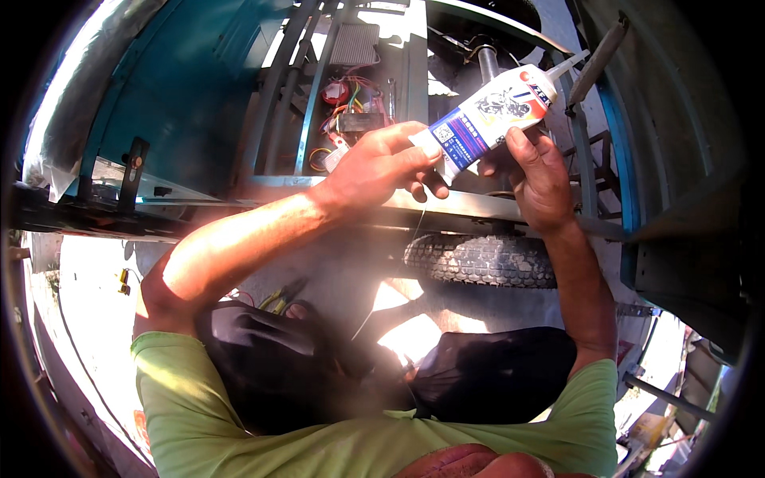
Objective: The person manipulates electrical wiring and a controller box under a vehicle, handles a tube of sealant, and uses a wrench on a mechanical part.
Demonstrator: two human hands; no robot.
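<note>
A white, blue and red squeeze tube of sealant (496,111) is held up in front of me at a slant, its thin pale nozzle (568,65) pointing to the upper right. My left hand (390,163) pinches the flat tail end between thumb and fingers. Near the nozzle end, my right hand (535,171) grips the tube's lower edge, thumb on its printed face and the other fingers mostly hidden behind it. Beyond the tube is the open metal frame (319,88) of a vehicle.
Coloured wires and a red round part (335,93) sit inside the frame. Under its near rail is a knobbly tyre (482,260). A blue panel (171,95) stands at left, and a metal panel (677,119) rises at right. Yellow-handled pliers (284,296) lie by my left leg.
</note>
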